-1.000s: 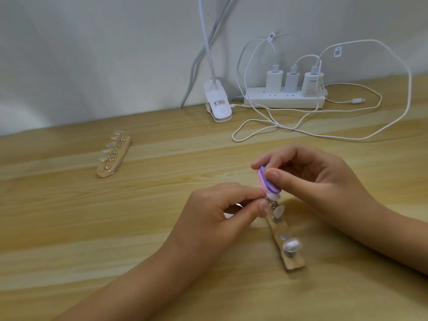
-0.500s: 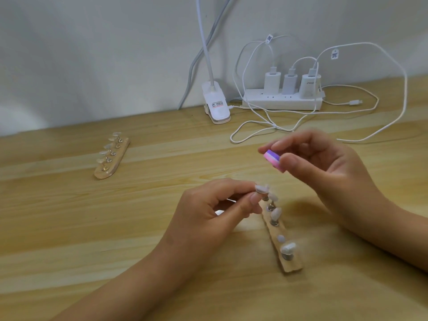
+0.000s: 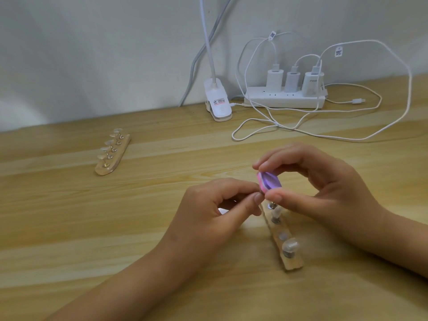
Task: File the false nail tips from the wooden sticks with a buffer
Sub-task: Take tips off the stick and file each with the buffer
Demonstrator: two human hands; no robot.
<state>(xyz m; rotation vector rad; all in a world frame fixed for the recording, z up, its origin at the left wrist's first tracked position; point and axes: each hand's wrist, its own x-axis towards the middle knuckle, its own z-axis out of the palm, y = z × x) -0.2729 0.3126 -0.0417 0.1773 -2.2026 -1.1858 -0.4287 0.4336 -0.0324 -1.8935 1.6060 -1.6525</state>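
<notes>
while right hand (image 3: 324,193) pinches buffer (image 3: 269,183), left hand (image 3: 215,209) pinches too; its hold hidden

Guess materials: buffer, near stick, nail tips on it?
Buffer: likely foam, matte, pink and purple layers. Near stick: pale wood, grain visible, looks unvarnished. Nail tips: probably translucent plastic, faintly frosted, on shiny metal-looking pegs.

Pale wooden table (image 3: 69,228). At its back edge stand a clip lamp (image 3: 217,105) and, rightward, a power strip (image 3: 284,98) with white cables (image 3: 301,130) looped before it. One wooden stick (image 3: 115,156) lies toward the left edge; a second wooden stick (image 3: 284,242) lies nearer the front.
</notes>
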